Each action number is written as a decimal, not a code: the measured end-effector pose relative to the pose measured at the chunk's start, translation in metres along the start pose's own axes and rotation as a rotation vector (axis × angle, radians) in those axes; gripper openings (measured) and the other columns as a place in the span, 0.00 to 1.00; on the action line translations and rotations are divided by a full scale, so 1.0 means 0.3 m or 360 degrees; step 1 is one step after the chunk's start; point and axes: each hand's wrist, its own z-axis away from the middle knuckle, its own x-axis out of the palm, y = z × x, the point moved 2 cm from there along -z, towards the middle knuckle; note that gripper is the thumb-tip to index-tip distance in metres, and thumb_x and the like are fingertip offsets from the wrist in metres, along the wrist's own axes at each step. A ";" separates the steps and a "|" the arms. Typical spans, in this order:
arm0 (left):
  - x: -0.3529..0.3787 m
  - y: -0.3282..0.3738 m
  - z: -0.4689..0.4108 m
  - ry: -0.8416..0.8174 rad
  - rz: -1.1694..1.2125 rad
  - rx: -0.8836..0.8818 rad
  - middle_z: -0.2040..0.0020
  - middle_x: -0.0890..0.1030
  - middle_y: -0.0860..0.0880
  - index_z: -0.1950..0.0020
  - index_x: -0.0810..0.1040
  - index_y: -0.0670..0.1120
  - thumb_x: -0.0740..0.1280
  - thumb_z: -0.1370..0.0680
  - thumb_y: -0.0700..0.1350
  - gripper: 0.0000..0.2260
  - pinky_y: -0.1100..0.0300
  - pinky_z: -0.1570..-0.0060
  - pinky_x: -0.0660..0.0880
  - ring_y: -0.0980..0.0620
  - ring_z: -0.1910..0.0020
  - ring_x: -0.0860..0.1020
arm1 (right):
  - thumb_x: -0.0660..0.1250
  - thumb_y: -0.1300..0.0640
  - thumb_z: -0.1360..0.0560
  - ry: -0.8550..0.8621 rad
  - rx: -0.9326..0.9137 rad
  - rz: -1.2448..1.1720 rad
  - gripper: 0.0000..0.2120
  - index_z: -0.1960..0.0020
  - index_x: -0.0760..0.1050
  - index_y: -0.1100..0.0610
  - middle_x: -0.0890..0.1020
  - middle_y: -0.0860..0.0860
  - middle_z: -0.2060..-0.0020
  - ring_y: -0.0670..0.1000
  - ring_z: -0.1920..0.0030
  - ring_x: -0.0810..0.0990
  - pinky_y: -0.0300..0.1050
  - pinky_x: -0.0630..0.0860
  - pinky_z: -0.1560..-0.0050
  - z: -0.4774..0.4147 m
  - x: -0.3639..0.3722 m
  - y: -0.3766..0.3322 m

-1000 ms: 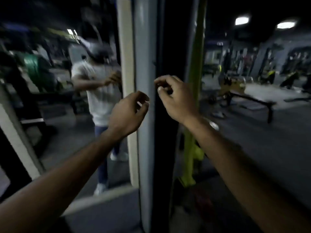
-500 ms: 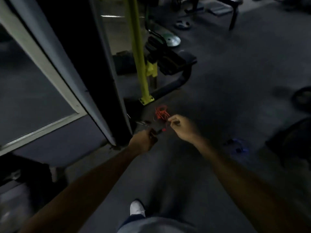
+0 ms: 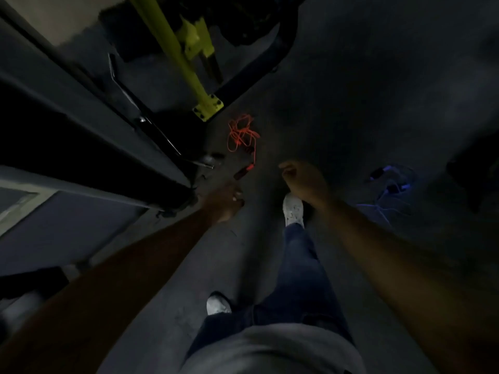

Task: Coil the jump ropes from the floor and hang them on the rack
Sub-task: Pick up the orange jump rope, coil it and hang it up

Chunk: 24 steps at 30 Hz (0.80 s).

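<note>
Red rope [image 3: 241, 133] lies tangled on the floor [image 3: 351, 103], near the yellow post [image 3: 186, 63] base. Its handle [image 3: 244, 171] is just beyond the left hand [image 3: 222, 202]; too dark to tell that grip. Right hand [image 3: 303, 182] is loosely curled and empty. Blue rope [image 3: 388, 184] lies on the floor to the right.

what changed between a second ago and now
Both hands came down from the black upright post: the left hand and right hand now reach toward the tangled orange jump rope on the floor. Neither visibly holds it. That rope and the blue jump rope lie where they were.
</note>
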 end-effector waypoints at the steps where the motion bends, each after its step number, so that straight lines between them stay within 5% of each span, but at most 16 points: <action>1: 0.023 0.001 -0.099 -0.0029 0.0011 -0.0075 0.39 0.78 0.45 0.36 0.73 0.45 0.66 0.23 0.47 0.16 0.60 0.41 0.70 0.45 0.38 0.75 | 0.58 0.57 0.21 -0.0043 -0.0008 0.0039 0.15 0.37 0.74 0.56 0.78 0.55 0.38 0.56 0.39 0.76 0.52 0.71 0.36 -0.098 0.003 0.052; 7: 0.213 -0.023 -0.709 -0.0166 0.0049 -0.0458 0.36 0.77 0.43 0.29 0.64 0.49 0.65 0.23 0.53 0.24 0.51 0.41 0.74 0.41 0.40 0.76 | 0.60 0.56 0.22 -0.0218 0.0086 0.0064 0.13 0.40 0.74 0.49 0.78 0.50 0.40 0.52 0.41 0.77 0.43 0.70 0.45 -0.681 0.104 0.365; 14: 0.561 -0.197 -1.503 -0.0045 -0.0051 -0.0338 0.31 0.71 0.40 0.25 0.61 0.46 0.68 0.29 0.55 0.35 0.45 0.36 0.70 0.38 0.33 0.71 | 0.61 0.58 0.23 -0.0409 0.0021 0.0148 0.14 0.39 0.75 0.52 0.77 0.52 0.37 0.54 0.38 0.76 0.46 0.70 0.40 -1.266 0.498 0.716; 24: 0.865 -0.412 -2.011 0.0195 -0.0315 -0.0464 0.29 0.65 0.39 0.33 0.69 0.41 0.56 0.20 0.42 0.16 0.43 0.37 0.65 0.38 0.31 0.64 | 0.62 0.58 0.24 -0.0466 -0.0061 0.0147 0.13 0.41 0.76 0.50 0.79 0.52 0.40 0.56 0.39 0.76 0.50 0.72 0.39 -1.550 0.845 1.040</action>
